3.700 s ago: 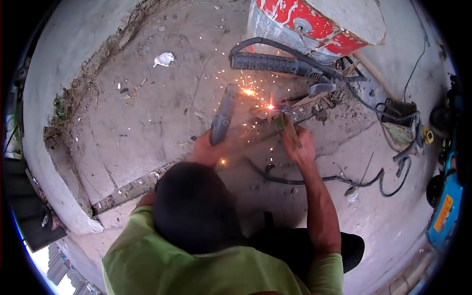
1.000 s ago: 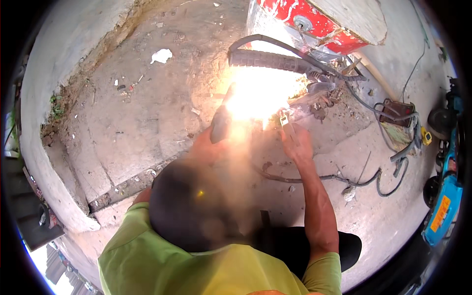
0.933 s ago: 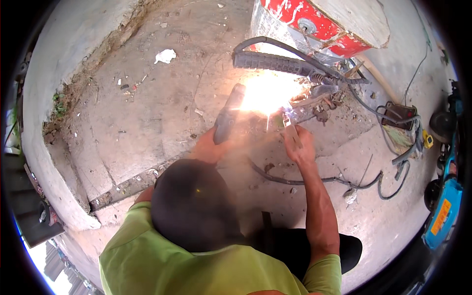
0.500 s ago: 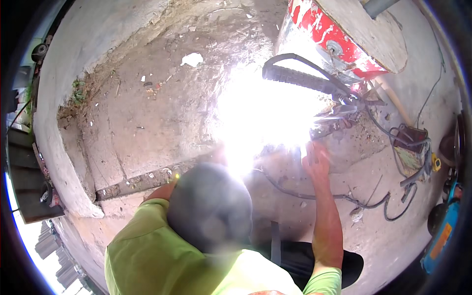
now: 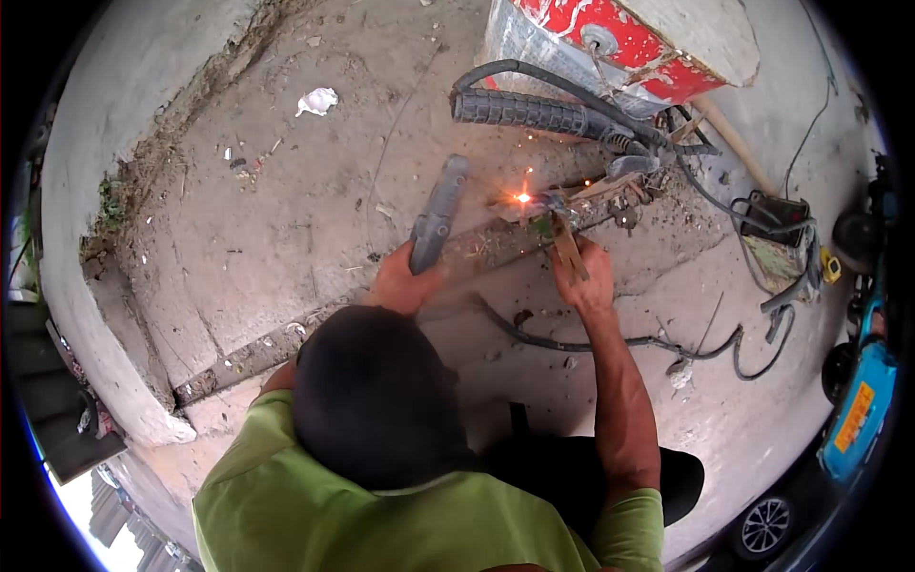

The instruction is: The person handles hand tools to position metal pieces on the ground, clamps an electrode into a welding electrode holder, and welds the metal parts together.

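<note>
My left hand (image 5: pixel 405 286) is closed around the lower end of a dark grey electrode holder (image 5: pixel 440 214), which tilts up away from me. No rod shows clearly in it. To its right, an orange-hot spot (image 5: pixel 523 198) glows on a small metal workpiece (image 5: pixel 543 201), with sparks above. My right hand (image 5: pixel 589 276) grips a flat brown strip (image 5: pixel 570 254) just below the workpiece; a bit of green (image 5: pixel 543 226) shows at the strip's far end. A large dark rounded shape (image 5: pixel 376 400) in front of my green shirt hides part of my left arm.
A ribbed grey handle (image 5: pixel 519 112) with a black cable lies beyond the workpiece. Behind it stands a red and silver container (image 5: pixel 620 48). Another cable (image 5: pixel 610 343) crosses the concrete near my right forearm. A dark box (image 5: pixel 777 217) and a blue object (image 5: pixel 863 410) are at right.
The blinding white glare is gone, leaving a small glowing spot and sparks. My left hand and the electrode holder now show, apart from the workpiece. The view has shifted slightly.
</note>
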A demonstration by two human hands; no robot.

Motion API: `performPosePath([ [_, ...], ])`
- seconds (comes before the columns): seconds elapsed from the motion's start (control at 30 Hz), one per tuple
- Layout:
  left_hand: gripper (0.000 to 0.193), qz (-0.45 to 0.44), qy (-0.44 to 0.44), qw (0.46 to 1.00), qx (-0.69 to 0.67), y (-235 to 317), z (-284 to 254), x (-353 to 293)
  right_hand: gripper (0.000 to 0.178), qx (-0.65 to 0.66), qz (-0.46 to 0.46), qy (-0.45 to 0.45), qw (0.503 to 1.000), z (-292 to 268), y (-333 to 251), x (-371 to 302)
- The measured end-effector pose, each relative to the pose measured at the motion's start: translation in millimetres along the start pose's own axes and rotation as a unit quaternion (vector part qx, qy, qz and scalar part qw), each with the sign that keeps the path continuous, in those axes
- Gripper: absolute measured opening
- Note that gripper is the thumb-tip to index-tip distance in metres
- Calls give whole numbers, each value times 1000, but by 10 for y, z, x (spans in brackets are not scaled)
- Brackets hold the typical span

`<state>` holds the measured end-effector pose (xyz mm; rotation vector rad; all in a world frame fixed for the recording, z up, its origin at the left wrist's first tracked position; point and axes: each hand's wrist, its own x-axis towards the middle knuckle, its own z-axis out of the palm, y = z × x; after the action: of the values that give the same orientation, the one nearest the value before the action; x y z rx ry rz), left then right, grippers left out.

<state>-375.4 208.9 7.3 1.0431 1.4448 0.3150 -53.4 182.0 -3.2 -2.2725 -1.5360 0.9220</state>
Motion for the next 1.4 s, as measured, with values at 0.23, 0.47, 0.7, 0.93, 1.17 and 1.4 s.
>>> performPosePath([
  [0.23,42,-23,-41,998,-37,34,-24,5,32,1,17,6,1000,-46,-101,-38],
  [0.47,46,-28,-43,998,-27,78,-24,-12,33,-5,11,9,1000,-40,-97,-33],
  [0.7,44,11,-36,999,-9,67,-22,14,32,24,-80,22,996,-9,8,-17],
  [0.93,37,21,-37,999,-32,174,17,-67,33,-24,-58,26,998,102,17,-51],
  [1.17,43,-4,-75,996,-41,157,26,-40,19,4,-244,137,960,307,261,3],
  [1.4,25,52,34,997,-49,-187,-4,105,34,-25,-4,-11,1000,21,37,27],
])
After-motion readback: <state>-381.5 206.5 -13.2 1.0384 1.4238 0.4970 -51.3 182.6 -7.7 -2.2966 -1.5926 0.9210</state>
